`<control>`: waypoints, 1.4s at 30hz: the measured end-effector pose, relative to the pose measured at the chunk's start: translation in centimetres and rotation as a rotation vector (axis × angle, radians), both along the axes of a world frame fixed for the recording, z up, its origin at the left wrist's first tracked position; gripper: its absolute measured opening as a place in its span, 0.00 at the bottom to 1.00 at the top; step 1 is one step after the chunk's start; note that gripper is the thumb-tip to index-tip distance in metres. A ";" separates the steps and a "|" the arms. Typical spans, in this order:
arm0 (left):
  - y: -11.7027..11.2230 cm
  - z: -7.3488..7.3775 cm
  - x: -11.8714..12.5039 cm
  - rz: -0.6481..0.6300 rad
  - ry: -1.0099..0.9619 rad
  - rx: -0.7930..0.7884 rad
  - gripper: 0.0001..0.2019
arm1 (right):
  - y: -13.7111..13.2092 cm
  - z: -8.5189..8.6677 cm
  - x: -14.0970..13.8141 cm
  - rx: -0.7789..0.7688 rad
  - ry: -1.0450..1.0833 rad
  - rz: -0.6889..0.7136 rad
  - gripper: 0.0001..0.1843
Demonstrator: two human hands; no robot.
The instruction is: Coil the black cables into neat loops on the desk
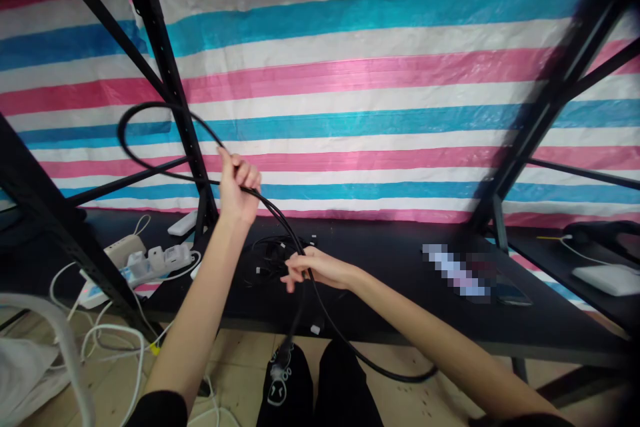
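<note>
My left hand (238, 188) is raised and closed around a thick black cable (150, 109), which loops up and to the left of it. The cable runs down and right from that fist to my right hand (313, 269), whose fingers pinch it just above the black table (400, 273). Below my right hand the cable drops past the table's front edge and curves over the floor to the right. A small tangle of thin black cables (273, 255) lies on the table just behind my right hand.
Black metal frame posts (170, 87) stand left and right before a pink, blue and white striped tarp (350, 100). A white power strip (150, 261) with plugs and white cords lies left. A white device (605, 277) sits far right. My dark-trousered knees are below.
</note>
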State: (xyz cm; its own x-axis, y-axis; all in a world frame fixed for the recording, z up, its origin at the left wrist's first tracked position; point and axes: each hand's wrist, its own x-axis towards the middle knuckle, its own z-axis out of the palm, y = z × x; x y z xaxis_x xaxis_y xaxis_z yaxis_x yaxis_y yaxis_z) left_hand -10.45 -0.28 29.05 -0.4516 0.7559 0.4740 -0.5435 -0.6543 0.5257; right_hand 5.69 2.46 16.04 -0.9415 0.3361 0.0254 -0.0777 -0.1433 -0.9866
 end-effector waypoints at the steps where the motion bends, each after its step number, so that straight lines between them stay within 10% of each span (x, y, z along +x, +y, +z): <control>1: -0.1 -0.1 -1.1 0.034 -0.039 0.013 0.22 | 0.2 0.1 0.8 0.008 -0.014 -0.051 0.21; 11: -2.8 -6.9 -7.8 0.174 -0.319 -0.062 0.22 | 1.3 4.0 6.7 0.436 -0.287 -0.365 0.11; 15: -2.8 -10.4 -6.5 0.216 -0.384 -0.323 0.15 | 1.4 4.5 7.1 0.330 -0.136 -0.474 0.16; 19: -4.5 -11.7 -1.4 -0.352 0.143 -0.773 0.32 | 1.9 5.9 6.2 0.404 -0.013 -0.657 0.20; 22: -7.6 -9.8 2.1 -0.593 0.890 -0.729 0.35 | 2.0 7.3 5.7 0.638 0.016 -0.747 0.14; 27: -8.7 -5.8 4.2 0.243 1.085 -0.201 0.22 | 0.7 9.4 5.9 0.620 0.075 -0.716 0.11; 30: -5.8 -6.2 5.0 0.628 1.148 -0.181 0.30 | -0.1 10.2 5.7 0.395 0.141 -0.652 0.17; 35: -5.5 -7.7 5.6 1.381 1.066 0.111 0.09 | -0.8 11.1 5.3 0.461 0.141 -0.613 0.23; 38: -9.9 -7.0 4.9 1.167 1.398 0.455 0.10 | -0.6 11.4 5.8 0.548 0.150 -0.737 0.23; 40: -12.3 -6.3 4.2 0.991 1.462 0.329 0.09 | -0.3 11.4 6.2 0.538 0.164 -0.800 0.22; 42: -12.9 -5.9 3.7 1.076 1.229 0.133 0.18 | -0.3 11.1 6.2 0.496 0.160 -0.765 0.21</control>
